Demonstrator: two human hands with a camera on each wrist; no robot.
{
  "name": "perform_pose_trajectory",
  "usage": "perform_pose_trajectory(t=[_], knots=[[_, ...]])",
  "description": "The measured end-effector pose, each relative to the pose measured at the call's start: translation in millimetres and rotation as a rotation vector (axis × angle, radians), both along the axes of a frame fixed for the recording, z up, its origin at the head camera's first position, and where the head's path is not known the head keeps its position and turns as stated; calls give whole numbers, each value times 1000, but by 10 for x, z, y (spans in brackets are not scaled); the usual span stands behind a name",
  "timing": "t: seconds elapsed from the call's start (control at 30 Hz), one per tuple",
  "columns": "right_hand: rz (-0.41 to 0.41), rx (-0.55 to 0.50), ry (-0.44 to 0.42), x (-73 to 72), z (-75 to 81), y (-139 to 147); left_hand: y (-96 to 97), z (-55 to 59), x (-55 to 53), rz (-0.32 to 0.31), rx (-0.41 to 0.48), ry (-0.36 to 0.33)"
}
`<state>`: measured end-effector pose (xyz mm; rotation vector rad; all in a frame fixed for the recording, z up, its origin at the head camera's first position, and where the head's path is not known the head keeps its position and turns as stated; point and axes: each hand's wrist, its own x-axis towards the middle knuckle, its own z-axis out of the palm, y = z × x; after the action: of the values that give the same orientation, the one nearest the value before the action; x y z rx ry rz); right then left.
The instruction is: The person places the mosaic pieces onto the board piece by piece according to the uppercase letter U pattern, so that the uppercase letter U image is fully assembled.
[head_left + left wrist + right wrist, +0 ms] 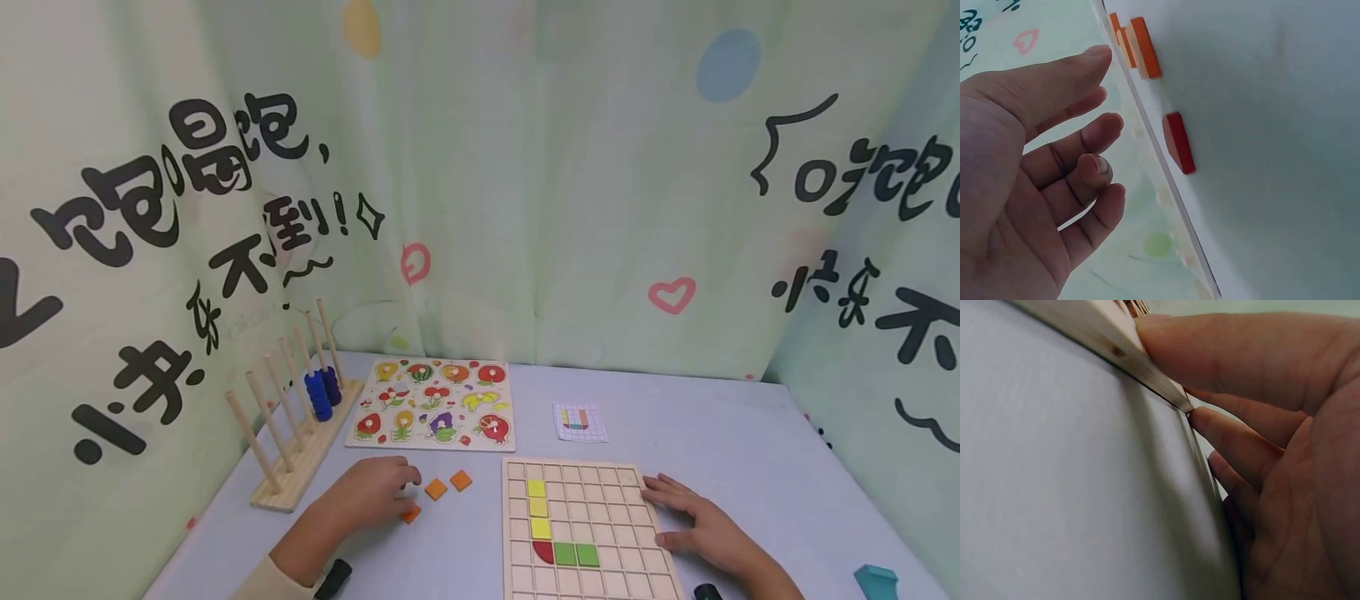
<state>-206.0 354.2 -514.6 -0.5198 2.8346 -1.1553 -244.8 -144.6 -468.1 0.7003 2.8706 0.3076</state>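
My left hand [375, 493] hovers beside the orange square tiles [436, 489], its fingers loosely bent and holding nothing. In the left wrist view a red tile [1179, 144] lies on the table close to those fingers; in the head view the hand hides it. My right hand [701, 521] rests along the right edge of a wooden grid board [626, 521], thumb and fingertips touching its side. On the board three yellow squares [537, 507] form a column, with a red quarter-round tile [543, 552] below it and two green squares [576, 554] to the right.
A small pattern card [580, 422] lies behind the board. Further left sits a fruit puzzle board [435, 406], and beyond it a wooden peg rack [303, 450] with blue beads. A teal block [876, 582] is at the front right. A printed curtain [540, 183] hangs behind the table.
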Motion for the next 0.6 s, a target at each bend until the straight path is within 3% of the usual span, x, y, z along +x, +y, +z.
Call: perform_pose_trajectory(t=[0.17,0.4,0.6], knots=[[4,-11,11,6,-17,8,-109,-59,-22,20,2,-6],[33,-52,34,-5,-42,10,-233,-167,-61,72,-60,20],[26,-43,23,-8,-35,14,-265,-132,-57,71,-95,39]])
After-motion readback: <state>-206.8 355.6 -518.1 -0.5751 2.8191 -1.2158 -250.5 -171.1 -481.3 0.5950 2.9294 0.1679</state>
